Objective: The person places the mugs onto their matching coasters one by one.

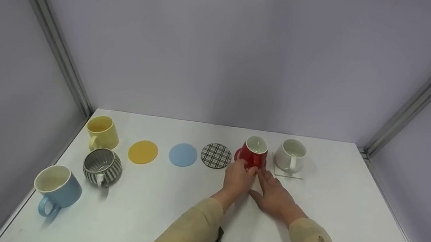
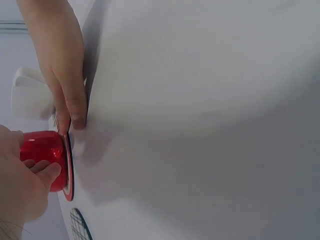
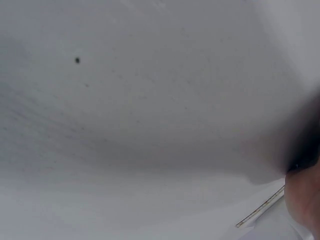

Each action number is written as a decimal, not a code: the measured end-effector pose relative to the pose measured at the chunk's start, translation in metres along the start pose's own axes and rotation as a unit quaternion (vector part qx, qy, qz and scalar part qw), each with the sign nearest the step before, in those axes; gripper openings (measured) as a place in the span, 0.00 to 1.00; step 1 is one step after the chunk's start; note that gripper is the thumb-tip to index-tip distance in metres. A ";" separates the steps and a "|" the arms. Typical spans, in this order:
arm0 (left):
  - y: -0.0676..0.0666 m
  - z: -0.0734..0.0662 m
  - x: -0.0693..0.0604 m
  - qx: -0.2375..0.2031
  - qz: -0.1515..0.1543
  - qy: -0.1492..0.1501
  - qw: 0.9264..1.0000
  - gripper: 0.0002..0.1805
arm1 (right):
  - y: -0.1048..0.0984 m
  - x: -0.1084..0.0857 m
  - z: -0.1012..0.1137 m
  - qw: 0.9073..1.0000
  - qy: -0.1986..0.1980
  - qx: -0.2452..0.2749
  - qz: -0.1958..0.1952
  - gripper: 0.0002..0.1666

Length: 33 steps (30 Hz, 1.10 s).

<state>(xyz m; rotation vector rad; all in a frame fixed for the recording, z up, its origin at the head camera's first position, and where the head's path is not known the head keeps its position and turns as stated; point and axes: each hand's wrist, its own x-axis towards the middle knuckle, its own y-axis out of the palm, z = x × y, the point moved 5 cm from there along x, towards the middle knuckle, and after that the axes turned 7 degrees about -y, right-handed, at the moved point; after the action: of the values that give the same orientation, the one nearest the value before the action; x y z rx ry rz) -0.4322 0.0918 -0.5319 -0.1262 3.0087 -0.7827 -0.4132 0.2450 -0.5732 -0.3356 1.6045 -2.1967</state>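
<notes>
A red mug (image 1: 254, 152) with a white inside stands upright over a round red coaster (image 1: 237, 154). My left hand (image 1: 238, 178) grips the mug at its near side, with the fingers curled in the left wrist view; the handle is mostly hidden by them. Fairly straight, the fingers of my right hand (image 1: 275, 197) reach to the coaster's edge, and the fingertips touch it in the left wrist view. To the right, a white mug (image 1: 291, 157) stands on a square white coaster (image 1: 294, 175). Only a blurred part of the right hand (image 3: 304, 200) shows in the right wrist view.
A plaid coaster (image 1: 216, 156), a blue coaster (image 1: 182, 155) and a yellow coaster (image 1: 143, 152) lie in a row leftward. Further left stand a yellow mug (image 1: 106, 135), a striped mug (image 1: 110, 170) and a light blue mug (image 1: 65, 191). Grey walls (image 1: 223, 53) enclose the white table (image 1: 140, 210).
</notes>
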 end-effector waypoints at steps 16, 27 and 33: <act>-0.075 0.038 -0.002 0.022 -0.060 0.007 0.998 0.16 | 0.006 0.020 -0.028 1.000 -0.007 0.008 0.015 0.51; -0.151 0.072 -0.004 0.021 -0.160 0.019 0.987 0.16 | -0.002 0.031 -0.060 1.000 -0.009 0.018 0.009 0.53; -0.180 0.090 -0.004 0.018 -0.193 -0.020 0.981 0.17 | -0.006 0.025 -0.073 1.000 0.009 0.022 0.003 0.55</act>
<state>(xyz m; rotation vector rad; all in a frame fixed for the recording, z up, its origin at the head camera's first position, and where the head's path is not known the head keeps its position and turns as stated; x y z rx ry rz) -0.4105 -0.1081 -0.5227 -0.7335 2.9653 -0.8443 -0.4668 0.2974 -0.5911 -0.2983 1.5611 -2.2344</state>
